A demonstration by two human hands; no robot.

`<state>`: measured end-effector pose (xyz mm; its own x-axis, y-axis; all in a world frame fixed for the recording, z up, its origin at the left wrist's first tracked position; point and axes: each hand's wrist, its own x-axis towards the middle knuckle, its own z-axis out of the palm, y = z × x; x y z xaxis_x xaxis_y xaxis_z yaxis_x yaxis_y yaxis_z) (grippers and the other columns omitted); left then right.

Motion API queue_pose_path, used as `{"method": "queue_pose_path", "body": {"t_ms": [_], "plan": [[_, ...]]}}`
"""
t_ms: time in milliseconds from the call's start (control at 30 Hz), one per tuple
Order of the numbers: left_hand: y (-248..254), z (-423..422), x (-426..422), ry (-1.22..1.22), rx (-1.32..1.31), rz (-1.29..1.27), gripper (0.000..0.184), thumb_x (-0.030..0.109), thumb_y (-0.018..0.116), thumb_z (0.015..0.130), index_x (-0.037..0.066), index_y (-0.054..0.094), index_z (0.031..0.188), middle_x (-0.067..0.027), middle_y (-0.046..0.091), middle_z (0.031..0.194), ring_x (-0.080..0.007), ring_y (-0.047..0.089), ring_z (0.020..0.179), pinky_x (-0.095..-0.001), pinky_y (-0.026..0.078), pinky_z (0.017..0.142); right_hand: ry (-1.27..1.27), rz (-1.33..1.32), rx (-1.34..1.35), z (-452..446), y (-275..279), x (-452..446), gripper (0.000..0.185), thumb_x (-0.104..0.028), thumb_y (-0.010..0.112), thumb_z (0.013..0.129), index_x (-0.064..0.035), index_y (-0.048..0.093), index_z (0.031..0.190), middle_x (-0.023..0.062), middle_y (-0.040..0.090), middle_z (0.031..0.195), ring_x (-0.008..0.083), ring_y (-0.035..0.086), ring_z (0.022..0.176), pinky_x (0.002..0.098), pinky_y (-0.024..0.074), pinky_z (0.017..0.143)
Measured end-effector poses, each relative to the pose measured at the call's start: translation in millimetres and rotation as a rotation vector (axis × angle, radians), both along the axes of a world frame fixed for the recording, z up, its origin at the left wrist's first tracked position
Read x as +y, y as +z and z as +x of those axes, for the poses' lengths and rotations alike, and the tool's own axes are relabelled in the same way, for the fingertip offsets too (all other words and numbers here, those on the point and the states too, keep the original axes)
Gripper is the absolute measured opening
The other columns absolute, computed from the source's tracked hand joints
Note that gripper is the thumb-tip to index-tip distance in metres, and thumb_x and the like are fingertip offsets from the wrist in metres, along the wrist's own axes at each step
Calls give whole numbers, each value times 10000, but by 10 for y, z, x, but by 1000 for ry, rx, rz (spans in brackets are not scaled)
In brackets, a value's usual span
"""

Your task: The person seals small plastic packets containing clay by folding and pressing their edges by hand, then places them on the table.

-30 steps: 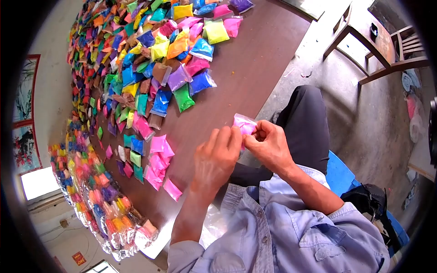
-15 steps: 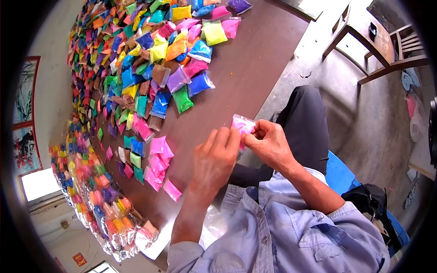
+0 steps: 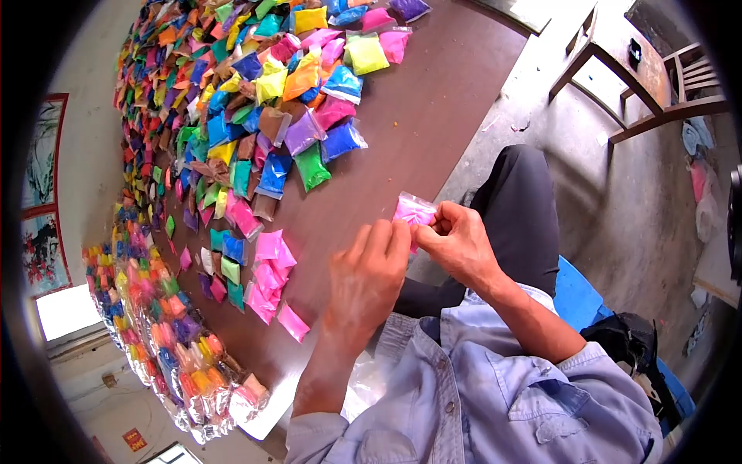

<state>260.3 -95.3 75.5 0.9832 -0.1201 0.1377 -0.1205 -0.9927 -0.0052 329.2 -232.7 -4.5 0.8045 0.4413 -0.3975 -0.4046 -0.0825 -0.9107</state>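
Observation:
A small clear plastic packet with pink filling (image 3: pixel 413 210) is held up between my two hands, near the table's edge and above my lap. My left hand (image 3: pixel 372 267) grips its left side, with the fingertips mostly turned away from view. On the other side, the thumb and forefinger of my right hand (image 3: pixel 457 240) pinch the packet's right edge. Below and left of my hands, a little cluster of pink packets (image 3: pixel 269 274) lies on the brown table (image 3: pixel 410 116), with a single pink packet (image 3: pixel 294 322) just beside it.
A large heap of multicoloured packets (image 3: pixel 232 100) covers the table's far left. Clear bags of coloured pieces (image 3: pixel 193 371) line the near left edge. To the right stand a wooden chair (image 3: pixel 657 100) and a blue seat (image 3: pixel 576 294). A white sheet (image 3: pixel 270 406) lies near my left forearm.
Both hands stay in nearly the same place, still pinching the pink packet. The packet has shifted very slightly; nothing else visibly differs.

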Motion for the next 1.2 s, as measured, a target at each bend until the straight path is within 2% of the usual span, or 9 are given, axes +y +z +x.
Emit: {"method": "queue_pose_path", "body": {"t_ms": [600,667,767,800,867,1000,1067,1200], "plan": [[-112,10,-18,32,-80,18,166,129,684,856,71,636,1004,-14,483,801,-134,600,726,-287,496,511,9,-15,8,35,101,-2,240,-145,731,844,41,599,768,47,616,646,81,568,571,279,443,495],[-139,36,-5,35,-93,23,158,128,680,859,72,634,1000,-15,481,801,-135,600,726,-289,496,510,8,7,64,30,112,0,247,-157,732,849,12,581,751,-20,561,666,32,466,609,252,364,519],[-136,37,-5,38,-105,33,147,124,671,867,73,632,999,-16,483,806,-136,602,730,-292,498,509,3,12,46,29,117,-3,261,-165,735,849,4,569,739,-25,548,660,33,454,608,253,355,520],[-132,26,-10,41,-104,35,144,121,665,870,73,631,1001,-17,487,812,-137,605,733,-293,499,509,2,13,47,29,109,-5,261,-165,735,849,4,569,739,-25,548,660,33,454,608,253,355,520],[-80,-3,-36,48,-88,18,141,117,661,869,74,629,1000,-18,491,818,-138,608,740,-293,500,511,13,1,21,32,85,-8,225,-130,724,854,40,599,778,48,621,654,78,566,566,272,441,492],[-87,-20,-12,21,-60,4,134,105,655,862,83,617,988,-20,504,831,-142,615,759,-293,503,520,18,22,31,47,113,-2,222,-128,720,856,41,598,779,48,621,653,79,572,563,271,443,491],[-120,29,26,38,-64,11,138,102,655,861,85,617,992,-19,507,835,-143,616,764,-292,504,523,15,26,93,43,146,-7,252,-161,731,858,2,573,748,-20,557,661,36,469,603,253,360,518],[-120,55,34,44,-76,20,160,103,657,856,89,614,1009,-16,512,840,-144,619,768,-292,507,529,11,32,74,37,119,-12,250,-161,730,863,4,576,754,-16,564,660,37,478,597,253,369,517]]}}
